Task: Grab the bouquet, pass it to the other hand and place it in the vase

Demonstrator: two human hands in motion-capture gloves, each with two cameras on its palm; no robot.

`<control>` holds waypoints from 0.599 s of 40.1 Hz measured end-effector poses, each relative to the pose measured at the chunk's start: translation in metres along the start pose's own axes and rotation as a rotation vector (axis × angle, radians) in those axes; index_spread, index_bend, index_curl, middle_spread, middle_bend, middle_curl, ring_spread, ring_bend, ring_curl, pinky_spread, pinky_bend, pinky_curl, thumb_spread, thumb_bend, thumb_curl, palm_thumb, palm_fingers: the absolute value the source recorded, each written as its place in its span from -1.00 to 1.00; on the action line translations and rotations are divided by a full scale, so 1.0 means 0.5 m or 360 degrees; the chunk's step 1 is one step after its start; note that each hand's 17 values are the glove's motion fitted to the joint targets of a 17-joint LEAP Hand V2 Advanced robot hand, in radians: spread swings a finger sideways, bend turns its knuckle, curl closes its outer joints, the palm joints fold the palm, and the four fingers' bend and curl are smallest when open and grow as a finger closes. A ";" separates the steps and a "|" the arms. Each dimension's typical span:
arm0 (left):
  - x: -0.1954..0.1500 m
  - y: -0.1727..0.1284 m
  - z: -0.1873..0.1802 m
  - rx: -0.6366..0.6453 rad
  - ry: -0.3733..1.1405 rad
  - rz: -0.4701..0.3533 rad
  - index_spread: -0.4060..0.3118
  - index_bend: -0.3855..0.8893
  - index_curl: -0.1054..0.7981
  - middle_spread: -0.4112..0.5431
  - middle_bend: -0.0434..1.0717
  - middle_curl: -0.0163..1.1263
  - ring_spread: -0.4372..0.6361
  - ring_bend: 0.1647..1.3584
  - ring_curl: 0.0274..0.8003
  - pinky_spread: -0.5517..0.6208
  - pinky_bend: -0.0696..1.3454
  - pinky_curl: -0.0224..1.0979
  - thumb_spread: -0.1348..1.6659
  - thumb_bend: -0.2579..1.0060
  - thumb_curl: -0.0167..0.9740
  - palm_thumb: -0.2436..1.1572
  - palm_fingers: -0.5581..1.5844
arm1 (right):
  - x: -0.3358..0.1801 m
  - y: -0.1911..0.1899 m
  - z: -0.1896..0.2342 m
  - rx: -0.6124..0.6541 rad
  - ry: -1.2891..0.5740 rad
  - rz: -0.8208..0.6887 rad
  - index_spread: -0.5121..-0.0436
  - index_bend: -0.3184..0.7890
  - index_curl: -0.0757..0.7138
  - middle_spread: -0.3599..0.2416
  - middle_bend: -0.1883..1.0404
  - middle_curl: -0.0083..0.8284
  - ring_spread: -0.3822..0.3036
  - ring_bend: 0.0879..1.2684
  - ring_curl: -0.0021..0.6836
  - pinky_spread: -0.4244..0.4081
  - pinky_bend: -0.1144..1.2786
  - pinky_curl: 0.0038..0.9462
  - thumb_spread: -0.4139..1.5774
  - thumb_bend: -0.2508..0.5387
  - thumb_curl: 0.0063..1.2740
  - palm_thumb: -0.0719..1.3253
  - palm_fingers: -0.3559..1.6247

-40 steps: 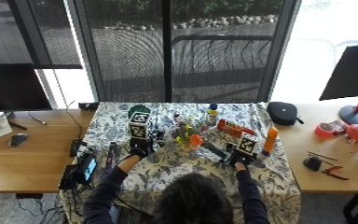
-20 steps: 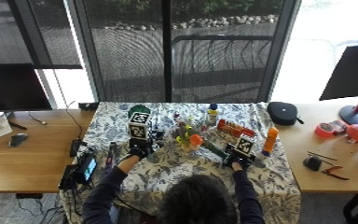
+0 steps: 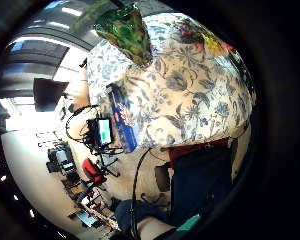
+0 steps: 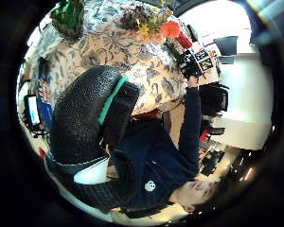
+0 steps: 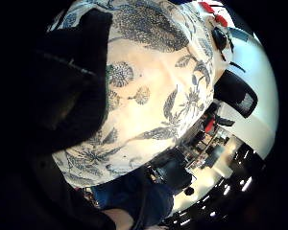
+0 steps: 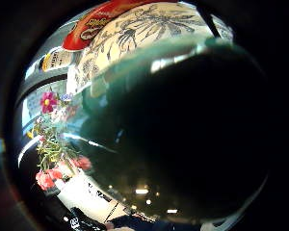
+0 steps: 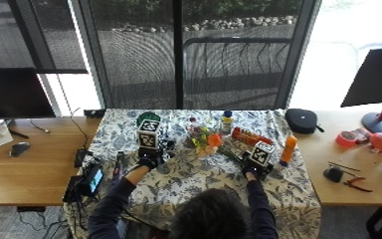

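overhead rear view, palm views (tablecloth (image 7: 197, 174) shared)

I see matt floral cloth (image 7: 197, 179) under both my hands, a glossy green glass vase (image 3: 126, 31) beyond my left, wooden desks (image 7: 25, 169) flanking.

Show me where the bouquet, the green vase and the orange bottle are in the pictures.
bouquet (image 7: 207, 141): outside view, on the orange flower head.
green vase (image 3: 127, 31): left little finger side palm view, on its glass body.
orange bottle (image 7: 288, 149): outside view, on the middle of its body.

Both hands' fingers — hidden; vase (image 7: 144, 117) half-hidden.
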State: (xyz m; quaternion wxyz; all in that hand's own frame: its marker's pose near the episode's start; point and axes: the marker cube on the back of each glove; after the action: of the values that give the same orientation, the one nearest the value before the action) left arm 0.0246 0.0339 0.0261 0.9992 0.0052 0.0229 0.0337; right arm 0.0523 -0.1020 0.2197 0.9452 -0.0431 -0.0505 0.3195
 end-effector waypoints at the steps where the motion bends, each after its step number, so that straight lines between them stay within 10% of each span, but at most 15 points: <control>1: 0.000 0.001 -0.001 -0.0004 0.0000 0.0000 0.07 -0.15 -0.05 0.41 -0.60 -0.41 0.51 -0.36 -0.36 0.65 -0.44 -0.35 0.51 -0.61 -0.45 -0.41 -0.39 | 0.000 -0.002 0.000 0.0003 -0.0029 -0.0022 0.10 0.37 0.14 -0.43 0.14 0.20 -0.55 -0.30 0.07 0.49 -0.58 -0.51 0.50 -0.05 -0.25 0.71 0.30; 16: 0.039 -0.024 0.026 -0.0069 0.0058 0.0073 0.07 -0.15 -0.04 0.41 -0.60 -0.41 0.52 -0.36 -0.35 0.65 -0.44 -0.34 0.51 -0.62 -0.45 -0.41 -0.40 | -0.043 0.041 -0.050 -0.0002 -0.0637 -0.0236 0.13 0.34 0.38 -0.49 0.12 0.32 -0.60 -0.18 0.34 -0.05 -0.61 -0.43 0.52 -0.04 -0.24 0.82 0.46; 24: 0.078 -0.034 0.019 -0.0159 0.0220 0.0161 0.08 -0.17 -0.05 0.43 -0.62 -0.42 0.52 -0.35 -0.35 0.65 -0.42 -0.34 0.52 -0.61 -0.45 -0.40 -0.41 | -0.087 0.049 -0.116 0.0268 -0.1047 -0.0459 0.13 0.28 0.45 -0.47 0.08 0.36 -0.63 -0.27 0.37 -0.18 -0.58 -0.36 0.17 -0.20 -0.10 0.86 0.43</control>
State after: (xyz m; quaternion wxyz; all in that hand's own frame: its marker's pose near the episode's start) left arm 0.0651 0.0194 0.0334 0.9912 -0.0457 0.0897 0.0856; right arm 0.0104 -0.1120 0.1567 0.9140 0.1475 -0.3308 0.1828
